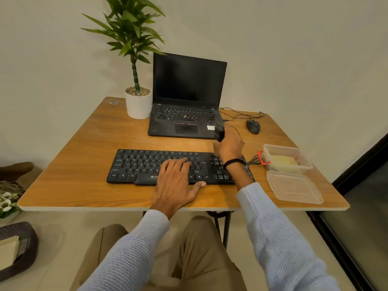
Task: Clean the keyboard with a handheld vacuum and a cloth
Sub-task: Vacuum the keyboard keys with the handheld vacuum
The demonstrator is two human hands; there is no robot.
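Observation:
A black keyboard [142, 164] lies across the near middle of the wooden table [84, 156]. My left hand [176, 181] rests flat on its middle keys, fingers spread, thumb at the front edge. My right hand [230, 147] hovers over the keyboard's right end, closed around a small black handheld vacuum [220, 133] whose top sticks up from the fist. A yellow cloth [283, 162] lies folded inside a clear plastic box [306, 162] at the right of the keyboard.
An open black laptop [186, 97] stands behind the keyboard, a potted plant [137, 101] to its left, a black mouse [253, 126] with its cable to its right. The box's clear lid [294, 190] lies near the right front corner. A small red-handled brush [261, 159] sits beside the box.

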